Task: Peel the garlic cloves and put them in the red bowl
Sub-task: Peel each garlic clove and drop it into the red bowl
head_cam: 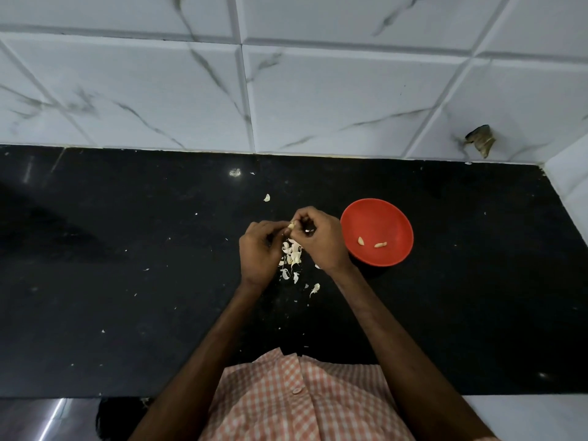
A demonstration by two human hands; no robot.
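A small pale garlic clove (pixel 291 225) sits between the fingertips of both hands, held above the surface near the middle of the view. The left hand (pixel 259 249) has its fingers curled in and pinches the clove from its side. The right hand (pixel 321 240) is also curled and grips the clove from the other side, with its thumb against it. The two hands touch at the fingertips.

Directly beneath them lies a loose heap of thin white garlic skins (pixel 291 254), with a few more scraps trailing toward the person. A single pale piece (pixel 266 197) lies apart, farther back toward the wall.

Just to the right of the right hand stands a round red plastic bowl (pixel 375 214), holding two peeled cloves (pixel 380 245) near its front.

Everything rests on a glossy black stone surface (pixel 127 281) flecked with tiny white bits. Behind it rises a wall of white marble-veined tiles (pixel 318 100). The person wears an orange-and-white checked shirt (pixel 286 409).
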